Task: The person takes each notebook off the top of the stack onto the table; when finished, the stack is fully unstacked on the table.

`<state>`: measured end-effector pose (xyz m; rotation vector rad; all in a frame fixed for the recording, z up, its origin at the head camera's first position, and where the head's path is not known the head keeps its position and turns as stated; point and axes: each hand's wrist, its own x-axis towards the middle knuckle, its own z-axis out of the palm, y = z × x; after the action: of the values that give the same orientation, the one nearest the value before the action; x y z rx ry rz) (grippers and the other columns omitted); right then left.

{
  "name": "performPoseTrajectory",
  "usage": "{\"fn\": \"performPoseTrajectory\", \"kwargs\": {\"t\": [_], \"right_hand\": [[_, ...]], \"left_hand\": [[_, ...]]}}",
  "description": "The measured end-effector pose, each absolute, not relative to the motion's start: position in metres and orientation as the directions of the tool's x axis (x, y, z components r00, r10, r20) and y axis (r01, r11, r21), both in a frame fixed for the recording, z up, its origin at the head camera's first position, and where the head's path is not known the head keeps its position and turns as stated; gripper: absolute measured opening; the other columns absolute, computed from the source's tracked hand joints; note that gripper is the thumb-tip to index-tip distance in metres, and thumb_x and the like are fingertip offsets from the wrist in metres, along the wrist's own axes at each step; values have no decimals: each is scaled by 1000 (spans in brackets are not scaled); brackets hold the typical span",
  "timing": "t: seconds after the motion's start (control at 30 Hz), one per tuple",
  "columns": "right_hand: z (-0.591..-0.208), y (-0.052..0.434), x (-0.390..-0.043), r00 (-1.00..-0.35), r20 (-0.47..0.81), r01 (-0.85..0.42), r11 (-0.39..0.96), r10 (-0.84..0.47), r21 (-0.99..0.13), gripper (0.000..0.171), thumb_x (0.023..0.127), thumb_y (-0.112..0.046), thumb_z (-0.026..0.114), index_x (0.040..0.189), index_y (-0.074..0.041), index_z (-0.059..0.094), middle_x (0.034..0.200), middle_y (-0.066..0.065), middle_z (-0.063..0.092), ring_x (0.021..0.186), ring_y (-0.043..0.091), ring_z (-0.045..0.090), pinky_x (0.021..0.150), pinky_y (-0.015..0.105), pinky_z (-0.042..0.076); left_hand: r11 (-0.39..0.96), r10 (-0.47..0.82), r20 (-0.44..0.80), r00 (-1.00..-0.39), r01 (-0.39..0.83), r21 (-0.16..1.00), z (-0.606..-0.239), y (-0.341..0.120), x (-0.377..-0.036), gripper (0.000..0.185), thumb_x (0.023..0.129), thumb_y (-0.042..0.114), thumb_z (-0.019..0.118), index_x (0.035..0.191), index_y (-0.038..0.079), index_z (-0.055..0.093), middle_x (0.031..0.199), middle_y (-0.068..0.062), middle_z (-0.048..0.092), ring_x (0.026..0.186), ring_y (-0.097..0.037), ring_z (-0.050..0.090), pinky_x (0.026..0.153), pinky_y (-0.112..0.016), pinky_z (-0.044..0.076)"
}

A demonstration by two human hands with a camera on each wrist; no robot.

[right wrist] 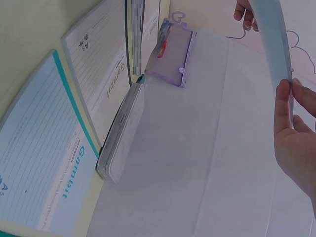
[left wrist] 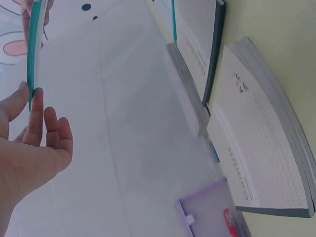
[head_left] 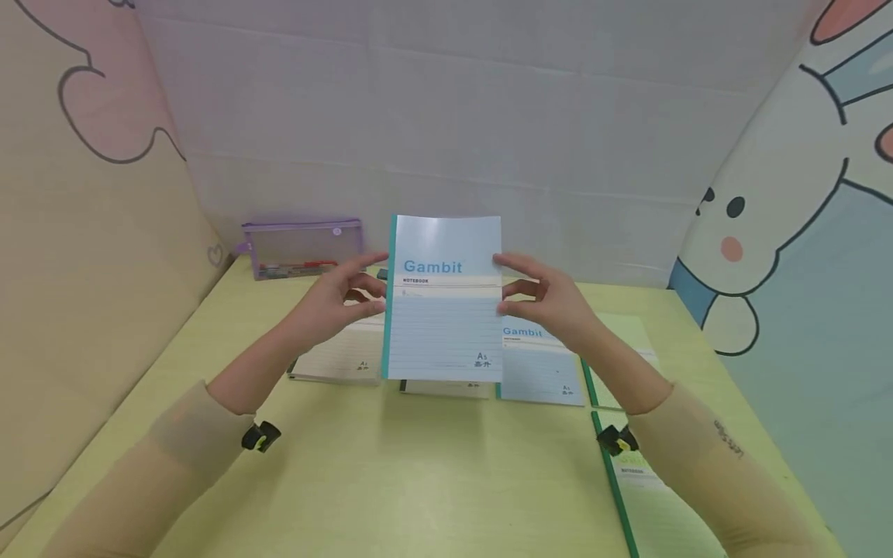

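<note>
Green notebook (head_left: 656, 496) flat at near right edge, untouched. Blue Gambit notebook (head_left: 443, 298) held upright off table, pinched by left hand (head_left: 335, 302) and right hand (head_left: 551, 298). Not yet stacked; others (head_left: 540, 364) left lying.

I hold a pale blue notebook (head_left: 443, 298) upright in front of me, its cover facing me. It has a teal spine down its left edge, the word "Gambit" in blue, a cream band marked NOTEBOOK, ruled lines below, and "A5" near the bottom right corner.
</note>
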<state>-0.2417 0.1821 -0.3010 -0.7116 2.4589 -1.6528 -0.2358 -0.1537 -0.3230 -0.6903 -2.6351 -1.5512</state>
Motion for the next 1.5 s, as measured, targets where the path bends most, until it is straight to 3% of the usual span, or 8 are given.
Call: {"fn": "performPoseTrajectory", "kwargs": {"t": [0.17,0.33,0.63,0.9,1.07,1.3,1.5], "right_hand": [[-299,200,-225,-867,175,-338,293,-466,-894,73,79,-10,76,143,-20,42,146,-2,39,99,18,61,80,23,54],[-302,216,-212,-842,160,-364,322,-516,-874,78,79,-9,75,146,-19,36,146,2,35,98,18,61,79,25,55],[-322,247,-189,-827,110,-385,413,-551,-825,82,80,-9,75,148,-19,31,144,9,34,93,13,61,70,26,56],[-343,266,-171,-839,90,-392,482,-536,-784,83,79,-9,76,148,-19,31,140,10,37,86,11,63,70,27,57],[-363,279,-160,-851,52,-362,511,-523,-779,84,78,-7,76,148,-17,31,142,14,35,81,11,65,71,25,56],[-389,292,-146,-879,-37,-275,570,-475,-774,86,77,-8,77,148,-18,30,135,16,40,81,9,64,70,23,55],[-403,304,-137,-879,-94,-229,586,-468,-778,86,77,-8,76,148,-12,29,128,19,42,80,8,63,70,22,55]], "left_hand": [[379,378,248,-892,393,837,-328,-137,-225,76,82,12,74,146,21,35,102,-4,68,98,-22,60,86,-35,49],[365,427,258,-867,426,828,-331,-125,-210,88,78,9,77,149,23,27,97,1,69,97,-21,62,89,-39,47],[372,469,235,-851,432,822,-353,-94,-185,96,75,12,79,151,24,21,88,10,68,90,-8,61,88,-38,45],[374,458,190,-868,383,845,-375,-67,-164,99,74,10,80,150,29,20,85,16,66,94,-16,57,90,-41,45],[392,500,130,-856,357,848,-393,-51,-158,103,75,12,80,152,25,13,81,18,66,91,-16,56,88,-42,45],[451,529,55,-847,336,827,-413,-30,-152,102,74,13,80,152,19,14,79,18,64,87,-9,53,82,-29,43],[442,566,6,-824,310,842,-426,-17,-146,106,72,12,82,152,19,13,80,19,64,87,-7,52,79,-21,42]]}}
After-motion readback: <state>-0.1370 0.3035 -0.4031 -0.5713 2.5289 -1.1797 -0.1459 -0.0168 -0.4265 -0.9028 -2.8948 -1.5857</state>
